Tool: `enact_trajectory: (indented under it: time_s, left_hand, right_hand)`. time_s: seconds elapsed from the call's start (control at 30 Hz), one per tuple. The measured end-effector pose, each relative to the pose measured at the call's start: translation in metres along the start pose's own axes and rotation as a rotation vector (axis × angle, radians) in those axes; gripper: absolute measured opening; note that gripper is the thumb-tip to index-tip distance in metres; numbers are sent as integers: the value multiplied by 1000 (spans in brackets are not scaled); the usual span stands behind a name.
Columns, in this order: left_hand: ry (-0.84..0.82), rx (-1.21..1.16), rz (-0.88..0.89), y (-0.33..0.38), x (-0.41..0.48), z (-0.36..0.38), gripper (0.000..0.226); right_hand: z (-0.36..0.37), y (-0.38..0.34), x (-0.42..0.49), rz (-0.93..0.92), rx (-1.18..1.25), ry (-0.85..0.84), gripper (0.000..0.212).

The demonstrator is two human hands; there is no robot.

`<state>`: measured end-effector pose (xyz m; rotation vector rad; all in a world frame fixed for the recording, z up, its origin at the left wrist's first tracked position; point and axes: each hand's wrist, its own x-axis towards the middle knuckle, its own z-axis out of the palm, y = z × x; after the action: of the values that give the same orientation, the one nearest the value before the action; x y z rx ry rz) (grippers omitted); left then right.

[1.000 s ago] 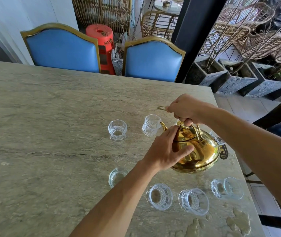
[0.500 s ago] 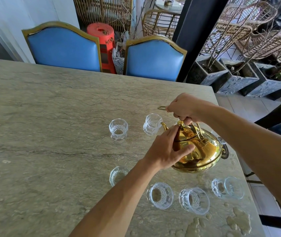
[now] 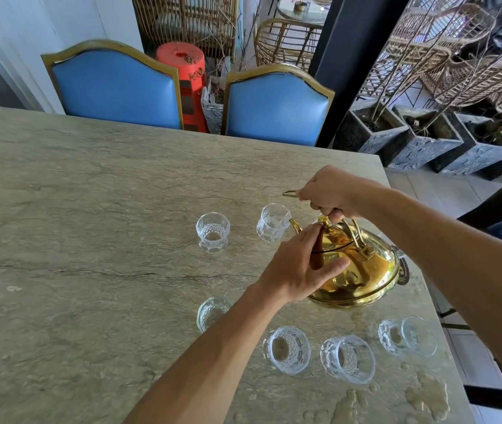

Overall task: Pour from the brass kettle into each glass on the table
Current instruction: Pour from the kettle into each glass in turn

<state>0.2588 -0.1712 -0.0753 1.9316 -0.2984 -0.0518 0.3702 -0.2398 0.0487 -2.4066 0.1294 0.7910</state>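
The brass kettle (image 3: 363,270) hangs tilted just above the stone table (image 3: 90,209), its spout at the rim of the far right glass (image 3: 272,223). My right hand (image 3: 327,192) grips the kettle's wire handle from above. My left hand (image 3: 300,269) rests on the kettle, with the index finger by the lid knob and the thumb on the body. Another glass (image 3: 212,232) stands to the left of the spout. Several more glasses form a near row, one (image 3: 211,312) partly behind my left forearm, others (image 3: 288,350) (image 3: 347,359) (image 3: 407,335) to its right.
A dark coaster (image 3: 402,272) peeks out from behind the kettle near the table's right edge. Wet patches (image 3: 427,396) lie at the front right corner. Two blue chairs (image 3: 115,87) (image 3: 277,107) stand along the far side.
The kettle's body has shifted very slightly to the right. Both hands keep the same hold and the glasses have not moved.
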Motion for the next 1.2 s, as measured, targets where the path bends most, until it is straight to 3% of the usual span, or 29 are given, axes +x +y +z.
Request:
enact_trajectory:
  time_s: [0.43, 0.73, 1.03, 1.2]
  left_hand:
    - [-11, 27, -14, 0, 0, 0, 83]
    - [-20, 40, -4, -1, 1, 0, 80]
    - [-26, 94, 31, -2, 2, 2, 92]
    - [-12, 148, 49, -1, 4, 4, 84]
  right_hand:
    - [0, -2, -4, 3, -6, -6, 26]
    - [-1, -1, -6, 2, 20, -6, 33]
    - [-4, 8, -15, -18, 96, 11, 36]
    - [-9, 19, -21, -62, 152, 20, 23]
